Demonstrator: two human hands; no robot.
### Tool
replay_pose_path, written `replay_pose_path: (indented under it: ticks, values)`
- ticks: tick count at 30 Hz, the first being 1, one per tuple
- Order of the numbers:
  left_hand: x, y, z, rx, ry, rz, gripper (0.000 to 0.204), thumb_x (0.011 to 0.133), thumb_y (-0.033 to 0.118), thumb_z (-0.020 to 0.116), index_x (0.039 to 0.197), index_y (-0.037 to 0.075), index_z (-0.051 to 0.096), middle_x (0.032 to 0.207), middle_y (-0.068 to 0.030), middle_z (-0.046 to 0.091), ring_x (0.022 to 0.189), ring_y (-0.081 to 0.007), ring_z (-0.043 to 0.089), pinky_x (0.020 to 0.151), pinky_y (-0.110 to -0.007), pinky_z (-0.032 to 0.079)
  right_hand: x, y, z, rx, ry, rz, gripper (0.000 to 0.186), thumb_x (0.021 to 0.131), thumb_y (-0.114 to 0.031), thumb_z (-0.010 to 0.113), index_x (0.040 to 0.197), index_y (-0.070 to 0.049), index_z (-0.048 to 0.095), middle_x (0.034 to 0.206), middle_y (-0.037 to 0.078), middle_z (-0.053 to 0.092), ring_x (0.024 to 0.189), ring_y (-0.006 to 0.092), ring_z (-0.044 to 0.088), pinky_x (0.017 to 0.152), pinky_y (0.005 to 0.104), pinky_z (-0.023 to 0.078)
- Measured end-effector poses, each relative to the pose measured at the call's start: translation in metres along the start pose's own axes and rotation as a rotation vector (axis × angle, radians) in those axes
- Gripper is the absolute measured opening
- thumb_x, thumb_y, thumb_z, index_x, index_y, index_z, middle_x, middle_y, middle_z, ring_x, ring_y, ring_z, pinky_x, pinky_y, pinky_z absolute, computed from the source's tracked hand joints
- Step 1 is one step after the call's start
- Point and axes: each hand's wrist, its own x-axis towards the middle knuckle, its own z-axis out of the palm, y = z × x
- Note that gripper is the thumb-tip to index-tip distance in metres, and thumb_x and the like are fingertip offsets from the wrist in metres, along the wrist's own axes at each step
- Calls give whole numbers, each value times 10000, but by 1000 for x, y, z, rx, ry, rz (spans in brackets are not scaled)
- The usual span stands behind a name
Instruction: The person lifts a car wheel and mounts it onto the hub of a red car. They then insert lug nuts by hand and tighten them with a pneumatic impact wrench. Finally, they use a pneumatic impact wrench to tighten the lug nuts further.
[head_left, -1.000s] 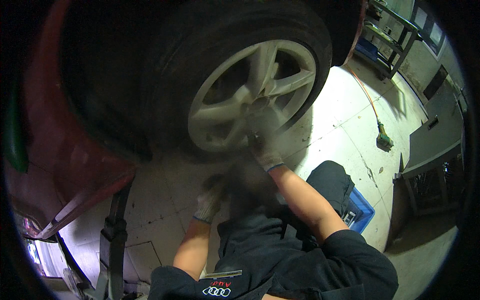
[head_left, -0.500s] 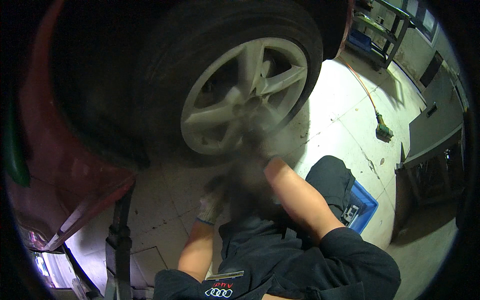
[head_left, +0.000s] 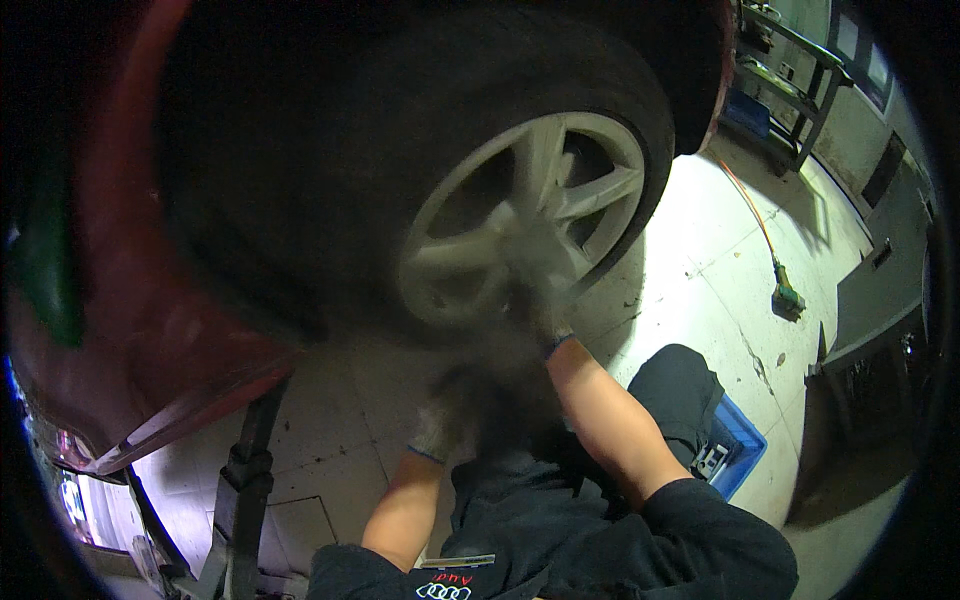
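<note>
A silver multi-spoke alloy wheel (head_left: 545, 165) with a black tyre (head_left: 655, 110) sits in the arch of a red car. My right hand (head_left: 545, 318), in a dirty work glove, reaches up to the wheel's lower part, just below the hub. My left hand (head_left: 437, 425), in a pale glove with a dark front, is lower, below the tyre and in front of my body. A dark smeared patch covers the fingers of both hands. Whether either holds something is hidden.
Red bodywork (head_left: 160, 340) hangs at the left, beside a dark lift arm (head_left: 240, 490). A blue bin (head_left: 745, 450) stands by my knee. A green air gun or connector (head_left: 787, 298) on an orange hose (head_left: 748, 200) lies on the pale floor. A cart (head_left: 800, 95) stands far right.
The whole view has shifted, so the wheel and floor things sit lower and further right. My right hand stays by the lower wheel, my left below it.
</note>
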Motion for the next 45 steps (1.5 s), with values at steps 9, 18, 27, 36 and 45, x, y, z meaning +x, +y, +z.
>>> replay_pose_path:
  ticks: [9, 18, 27, 36, 45]
  values:
    - [20, 51, -52, -160, -168, -171, 450, 981, 231, 585, 1416, 152, 501, 1377, -105, 539, 1079, -228, 621, 802, -332, 572, 7, 2, -4, -434, 45, -97, 607, 986, -454, 539, 1397, -14, 466, 1223, 208, 604, 1123, 346, 572, 939, 435, 463]
    - [28, 54, -55, -690, -248, -433, 513, 1008, 322, 531, 1474, 144, 412, 1467, -107, 467, 1284, -236, 491, 999, -405, 494, 6, -10, -15, -1374, 149, -188, 631, 969, -456, 555, 1385, 9, 458, 1291, 221, 565, 1073, 419, 619, 863, 494, 508]
    - [26, 22, -16, -298, -242, -278, 506, 1009, 311, 529, 1462, 116, 418, 1484, -108, 450, 1335, -293, 438, 1108, -374, 408, -28, -35, 6, 122, 48, 101, 347, 1039, -238, 502, 1306, -24, 556, 1260, 68, 597, 1101, 218, 589, 942, 373, 479]
    - [39, 6, -6, 515, -234, -76, 486, 1006, 280, 529, 1445, 104, 420, 1417, -130, 502, 1263, -292, 510, 1032, -387, 463, -34, -51, 7, -413, 152, 157, 418, 997, -333, 525, 1295, -40, 539, 1240, 99, 585, 1091, 250, 562, 927, 354, 476]
    - [83, -14, 7, -372, 6, -213, 480, 1000, 252, 531, 1457, 165, 416, 1434, -52, 496, 1333, -256, 453, 1121, -400, 388, -56, -22, -44, -834, -180, -78, 509, 993, -347, 509, 1401, -43, 482, 1370, 143, 529, 1185, 269, 546, 979, 379, 467]
